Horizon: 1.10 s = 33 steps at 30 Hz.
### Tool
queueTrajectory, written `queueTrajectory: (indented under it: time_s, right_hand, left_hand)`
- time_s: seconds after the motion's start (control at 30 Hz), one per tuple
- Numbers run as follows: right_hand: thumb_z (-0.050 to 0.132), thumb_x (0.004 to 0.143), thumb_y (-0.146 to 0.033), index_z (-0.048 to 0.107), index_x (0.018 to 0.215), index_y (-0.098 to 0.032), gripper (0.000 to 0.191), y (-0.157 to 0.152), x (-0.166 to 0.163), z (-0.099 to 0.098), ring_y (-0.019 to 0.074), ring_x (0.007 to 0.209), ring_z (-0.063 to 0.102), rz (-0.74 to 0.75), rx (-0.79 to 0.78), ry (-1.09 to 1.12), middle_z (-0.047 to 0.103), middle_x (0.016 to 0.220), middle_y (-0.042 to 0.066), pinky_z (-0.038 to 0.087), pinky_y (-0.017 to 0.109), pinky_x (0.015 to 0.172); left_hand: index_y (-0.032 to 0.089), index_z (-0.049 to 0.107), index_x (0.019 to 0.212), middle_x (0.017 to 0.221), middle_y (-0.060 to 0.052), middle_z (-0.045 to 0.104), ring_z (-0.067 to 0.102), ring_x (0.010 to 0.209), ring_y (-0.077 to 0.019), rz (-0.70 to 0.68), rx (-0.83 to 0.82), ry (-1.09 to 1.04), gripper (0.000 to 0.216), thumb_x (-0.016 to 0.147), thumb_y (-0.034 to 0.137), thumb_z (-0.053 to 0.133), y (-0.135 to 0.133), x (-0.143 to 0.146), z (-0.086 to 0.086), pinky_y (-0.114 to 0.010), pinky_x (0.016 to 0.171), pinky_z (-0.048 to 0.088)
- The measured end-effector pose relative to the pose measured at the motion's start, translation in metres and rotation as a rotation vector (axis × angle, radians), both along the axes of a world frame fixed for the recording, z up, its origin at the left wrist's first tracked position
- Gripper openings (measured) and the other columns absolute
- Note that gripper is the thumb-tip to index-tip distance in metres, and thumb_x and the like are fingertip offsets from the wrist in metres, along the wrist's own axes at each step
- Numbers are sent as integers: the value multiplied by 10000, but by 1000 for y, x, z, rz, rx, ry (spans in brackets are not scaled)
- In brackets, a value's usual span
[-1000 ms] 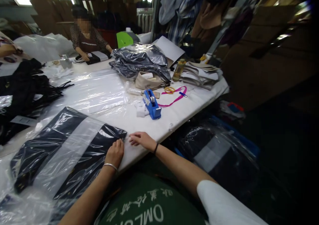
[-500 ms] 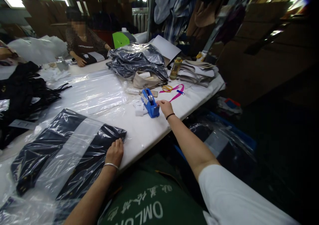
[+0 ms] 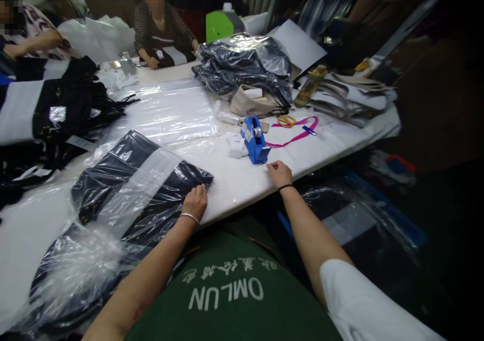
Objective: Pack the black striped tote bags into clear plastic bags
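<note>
A dark folded item with a white band lies inside a clear plastic bag (image 3: 151, 177) on the table. My left hand (image 3: 195, 202) is closed on the bag's right corner, fingers curled at its edge. My right hand (image 3: 280, 174) is pinched just in front of a blue tape dispenser (image 3: 256, 142), apart from it. Whatever lies between those fingertips is too small to make out. White paper labels (image 3: 237, 146) sit against the dispenser's left side.
Stacked clear plastic bags (image 3: 162, 109) lie beyond. Further off are bagged dark goods (image 3: 245, 61), yellow scissors (image 3: 286, 121), a pink ribbon (image 3: 293, 138), and a bottle (image 3: 310, 85). Black goods (image 3: 45, 104) are piled left. Two people sit across the table (image 3: 223, 200); a blue crate (image 3: 393, 215) stands below right.
My right hand has drawn back from the tape dispenser toward the table's near edge. My left hand stays at the bag's corner. The camera view has shifted, bringing a second person into sight.
</note>
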State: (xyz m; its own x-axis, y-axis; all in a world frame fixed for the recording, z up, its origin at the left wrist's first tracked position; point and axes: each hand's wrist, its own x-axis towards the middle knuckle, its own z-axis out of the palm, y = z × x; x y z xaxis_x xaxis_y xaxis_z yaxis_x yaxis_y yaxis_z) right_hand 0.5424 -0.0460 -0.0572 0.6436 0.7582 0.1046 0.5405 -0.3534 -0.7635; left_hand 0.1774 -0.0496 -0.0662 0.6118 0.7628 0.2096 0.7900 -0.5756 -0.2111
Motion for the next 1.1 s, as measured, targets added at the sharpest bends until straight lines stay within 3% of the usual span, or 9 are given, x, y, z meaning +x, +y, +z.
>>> queueTrajectory:
  time_s: [0.13, 0.3, 0.37, 0.47, 0.57, 0.67, 0.8, 0.9, 1.1]
  right_hand:
    - [669, 711, -431, 642, 721, -175, 258, -19, -27, 2, 206, 707, 620, 43, 16, 247, 660, 689, 61, 498, 374, 765]
    - [734, 677, -532, 654, 744, -153, 393, -16, -133, 14, 115, 611, 568, 515, -119, 673, 624, 638, -1, 470, 248, 642]
    - [718, 726, -512, 646, 692, -156, 365, -6, -175, 16, 113, 594, 561, 608, -216, 618, 618, 604, -2, 447, 237, 620]
    - [703, 781, -441, 646, 620, -169, 321, 9, -211, 15, 152, 660, 611, 616, -322, 242, 667, 640, 39, 428, 254, 644]
    - [682, 809, -437, 656, 595, -183, 333, 16, -217, 14, 202, 737, 656, 637, -380, -28, 706, 693, 78, 430, 280, 677]
    - [683, 817, -413, 656, 608, -181, 313, 14, -209, 11, 197, 724, 655, 664, -365, 0, 699, 676, 70, 440, 277, 678]
    - [712, 797, -311, 659, 753, -162, 165, 0, -191, 5, 124, 590, 591, 665, -302, 498, 646, 623, 4, 472, 244, 621]
    - [778, 723, -271, 654, 808, -150, 193, -12, -185, 0, 96, 598, 588, 632, -234, 863, 643, 662, -14, 511, 231, 640]
    - [860, 582, -326, 669, 804, -143, 345, -16, -203, -3, 119, 705, 623, 632, -120, 1157, 667, 732, -1, 540, 285, 765]
  left_hand:
    - [24, 562, 1259, 905, -144, 614, 598, 796, -208, -9, 7, -36, 390, 974, 58, 299, 0, 0, -2, -315, 626, 462]
    - [30, 557, 1267, 897, -137, 609, 596, 804, -208, -6, 12, -65, 390, 978, 77, 299, 3, -3, -6, -318, 656, 473]
    - [42, 548, 1283, 897, -133, 604, 594, 811, -210, -2, 6, -82, 390, 982, 99, 305, 3, -5, -7, -316, 661, 474]
    - [59, 564, 1271, 907, -135, 604, 597, 821, -220, 34, -13, -120, 380, 998, 135, 311, 2, -5, -6, -325, 678, 478]
    - [79, 579, 1273, 909, -129, 613, 603, 812, -222, 64, -10, -135, 381, 1008, 151, 313, 1, -4, -5, -328, 688, 480]
    - [113, 591, 1278, 911, -121, 622, 614, 811, -221, 37, -11, -104, 379, 1002, 143, 333, 1, -6, -3, -316, 672, 480]
    - [129, 613, 1254, 929, -125, 637, 630, 814, -216, -11, -61, -77, 359, 983, 128, 377, 6, -9, 3, -296, 635, 482]
    - [138, 638, 1212, 958, -128, 650, 641, 823, -206, -35, -76, -112, 320, 972, 150, 427, 11, -12, 14, -280, 641, 492]
    - [144, 651, 1197, 973, -104, 680, 657, 803, -190, -141, 81, -270, 302, 944, 176, 488, 2, -17, 51, -268, 671, 512]
